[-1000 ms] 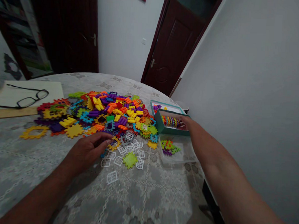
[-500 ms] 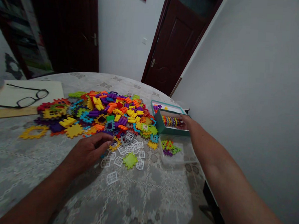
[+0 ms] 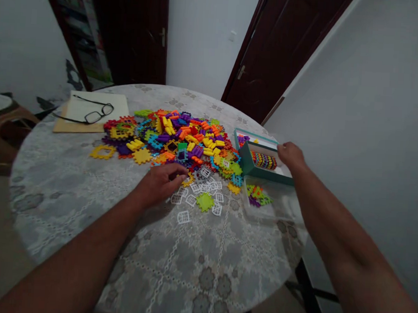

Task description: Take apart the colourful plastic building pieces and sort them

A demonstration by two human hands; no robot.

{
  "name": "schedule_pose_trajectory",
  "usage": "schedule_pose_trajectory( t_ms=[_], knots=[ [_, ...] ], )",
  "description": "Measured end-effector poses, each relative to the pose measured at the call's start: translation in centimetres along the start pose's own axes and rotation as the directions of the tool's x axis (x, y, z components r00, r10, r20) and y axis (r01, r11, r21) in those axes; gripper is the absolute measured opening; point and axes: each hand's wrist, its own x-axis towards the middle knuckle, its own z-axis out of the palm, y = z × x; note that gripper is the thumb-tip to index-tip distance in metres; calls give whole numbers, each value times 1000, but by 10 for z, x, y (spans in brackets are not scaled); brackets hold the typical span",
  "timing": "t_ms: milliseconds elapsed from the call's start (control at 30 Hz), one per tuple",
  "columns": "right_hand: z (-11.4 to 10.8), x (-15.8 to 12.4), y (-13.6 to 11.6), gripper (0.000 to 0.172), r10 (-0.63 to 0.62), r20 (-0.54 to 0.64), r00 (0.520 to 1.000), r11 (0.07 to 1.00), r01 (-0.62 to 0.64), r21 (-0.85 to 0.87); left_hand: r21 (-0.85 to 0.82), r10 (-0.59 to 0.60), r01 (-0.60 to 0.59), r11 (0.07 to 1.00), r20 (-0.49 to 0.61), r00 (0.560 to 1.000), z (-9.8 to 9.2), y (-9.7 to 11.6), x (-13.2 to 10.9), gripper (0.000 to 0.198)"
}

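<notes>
My left hand rests at the near edge of a pile of colourful plastic pieces; its thumb and fingertips curl close together, and whether something small is between them cannot be made out. My right hand is over the far right part of a green box, its fingertips hidden or too dim to read. Inside the box lies a row of multicoloured pieces. Several white window-shaped pieces lie around a lime green gear-edged square right of my left hand.
A clear plastic tray with green and purple pieces stands before the green box, whose teal-edged lid lies behind. Black glasses lie on paper at the left. A wooden stool stands beyond the table.
The view has tilted down and turned left. My right hand has risen from inside the box to its far right edge. My left hand remains beside the pile.
</notes>
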Motion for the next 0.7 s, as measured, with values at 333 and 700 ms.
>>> schedule_pose_trajectory(
  t_ms=[333,700],
  knots=[
    [16,-180,-92,20,-696,134,706,677,583,449,118,-8,23,993,-122,993,0,-7,1,29],
    [55,-227,-117,52,-668,243,703,712,509,484,457,76,-86,885,41,996,16,-25,-2,39]
  ],
)
